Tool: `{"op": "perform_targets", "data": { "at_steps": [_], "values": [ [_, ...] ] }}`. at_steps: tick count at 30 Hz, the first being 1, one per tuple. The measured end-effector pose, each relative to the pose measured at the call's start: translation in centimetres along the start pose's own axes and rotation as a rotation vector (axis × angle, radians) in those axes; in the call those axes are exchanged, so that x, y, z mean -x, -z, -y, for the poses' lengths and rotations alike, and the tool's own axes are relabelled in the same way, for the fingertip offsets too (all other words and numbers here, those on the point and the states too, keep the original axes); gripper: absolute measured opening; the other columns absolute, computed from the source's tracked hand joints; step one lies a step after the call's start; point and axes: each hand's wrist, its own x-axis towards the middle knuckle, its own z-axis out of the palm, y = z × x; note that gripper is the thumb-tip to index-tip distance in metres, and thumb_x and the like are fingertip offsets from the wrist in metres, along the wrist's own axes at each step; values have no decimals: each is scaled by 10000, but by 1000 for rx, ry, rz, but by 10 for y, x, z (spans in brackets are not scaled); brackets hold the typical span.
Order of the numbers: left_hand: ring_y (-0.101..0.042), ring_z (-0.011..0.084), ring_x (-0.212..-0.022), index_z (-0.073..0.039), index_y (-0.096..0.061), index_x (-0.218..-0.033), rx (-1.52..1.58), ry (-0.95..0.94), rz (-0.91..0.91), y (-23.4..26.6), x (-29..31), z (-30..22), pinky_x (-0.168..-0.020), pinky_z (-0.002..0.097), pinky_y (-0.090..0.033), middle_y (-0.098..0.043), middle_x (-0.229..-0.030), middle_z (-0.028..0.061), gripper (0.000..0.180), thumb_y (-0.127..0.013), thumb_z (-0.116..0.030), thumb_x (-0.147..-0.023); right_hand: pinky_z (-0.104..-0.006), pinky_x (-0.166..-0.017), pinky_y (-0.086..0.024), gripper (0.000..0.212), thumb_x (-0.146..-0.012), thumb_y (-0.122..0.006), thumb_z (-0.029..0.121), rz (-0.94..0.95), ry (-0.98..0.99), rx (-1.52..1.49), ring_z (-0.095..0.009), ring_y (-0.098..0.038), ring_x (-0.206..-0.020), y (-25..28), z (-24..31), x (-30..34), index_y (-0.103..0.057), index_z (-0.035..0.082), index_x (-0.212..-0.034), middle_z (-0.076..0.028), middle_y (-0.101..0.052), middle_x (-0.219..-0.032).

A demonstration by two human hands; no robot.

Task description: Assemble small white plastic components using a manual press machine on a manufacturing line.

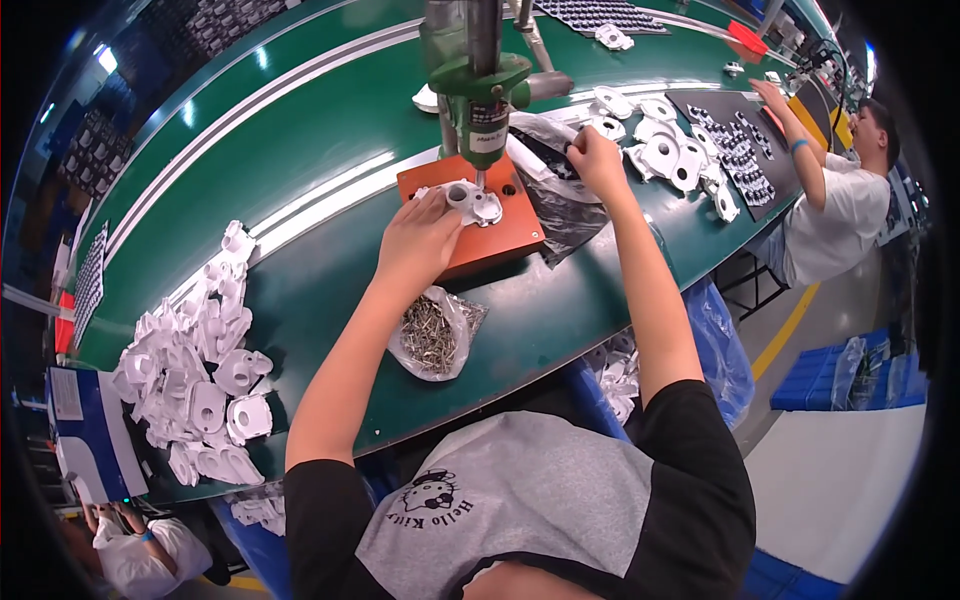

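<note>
My left hand [418, 240] presses a white plastic housing [462, 197] onto the orange fixture block [492, 238], its fingers closed over the part's left side. The tip of an upright green power screwdriver [487, 130] comes down at the housing. My right hand [597, 160] is over a clear plastic bag [570, 205] with dark contents, right of the block. Its fingers are pinched together; what is between them is hidden. Just in front of the block lies an open bag of metal screws [431, 335].
A heap of white housings [205, 370] covers the bench's left side; more housings [665, 150] lie at the right, beside a dark mat with small black parts [740, 160]. A co-worker [840, 200] sits at the far right, another person [150, 560] lower left. Blue bins [600, 395] stand below the bench edge.
</note>
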Motion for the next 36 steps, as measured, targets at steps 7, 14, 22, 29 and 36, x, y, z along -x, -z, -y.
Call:
{"op": "perform_targets", "data": {
  "at_steps": [7, 14, 22, 29, 36],
  "values": [
    [-501, 318, -1159, -49, -598, -911, 25, 81, -61, -7, 9, -10, -1002, 405, -367, -587, -1142, 175, 240, -587, -262, -800, -244, -740, -473, 289, -821, -571, 33, 325, 113, -665, -97, -593, -809, -5, 81, 53, -600, 5, -1108, -72, -648, -887],
    [-509, 308, -1141, -57, -586, -888, 115, 120, -57, -2, 7, -9, -976, 405, -396, -574, -1174, 151, 200, -582, -218, -768, -329, -764, -469, 140, -714, -705, 98, 92, 457, -227, -251, -555, -888, -30, 96, 68, -690, 50, -844, -90, -590, -960],
    [-524, 284, -1117, -53, -587, -940, 103, 106, -92, -8, 9, 1, -965, 401, -403, -584, -1146, 135, 208, -512, -139, -766, -378, -843, -421, 196, -761, -641, 141, 105, 775, -26, -293, -524, -950, -18, 109, 83, -674, 28, -917, -83, -612, -926],
    [-487, 240, -1168, -72, -584, -1040, 129, 105, -18, -4, 11, 7, -980, 396, -390, -568, -1166, 77, 285, -485, -118, -778, -383, -827, -394, 143, -704, -667, 52, -44, 641, -123, -292, -514, -913, -8, 132, 128, -626, 40, -840, -107, -565, -933],
    [-513, 233, -1138, -95, -631, -938, 129, 113, -59, -4, 13, 7, -980, 389, -395, -578, -1188, 78, 212, -486, -132, -786, -343, -690, -413, 140, -638, -694, 94, 403, 899, -207, -234, -511, -784, -36, 177, 190, -620, 67, -754, -37, -559, -814]
  ]
}}
